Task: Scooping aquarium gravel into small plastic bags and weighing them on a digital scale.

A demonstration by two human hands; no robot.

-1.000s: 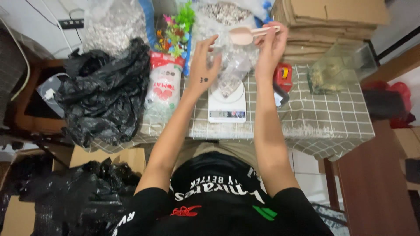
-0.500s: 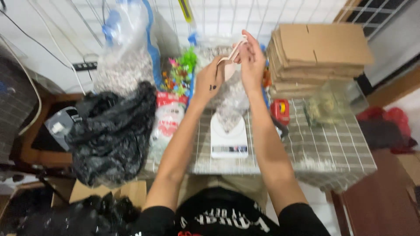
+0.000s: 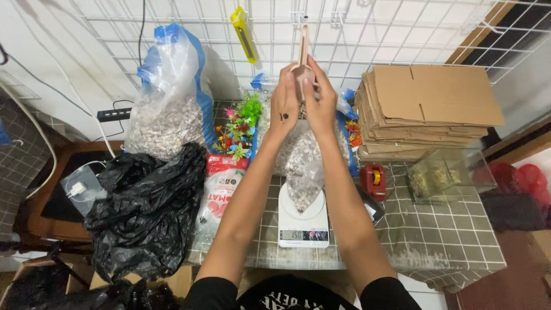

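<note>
1. Up at the far wire grid, both my hands are raised together — left hand and right hand pinch the pink scoop, handle upright against the wires.
2. Left fingers close on the bowl; right fingers wrap its other side.
3. Below, a small clear bag of gravel sits on the white scale — near me, between my forearms.
4. Pale, narrow scoop; its bowl is mostly hidden.

Two bare forearms run up the middle of the frame — no sleeves past the elbows. The left hand bears a small dark mark on its back; the right hand is unmarked. At bottom centre, a black short-sleeved shirt with pale print.
</note>
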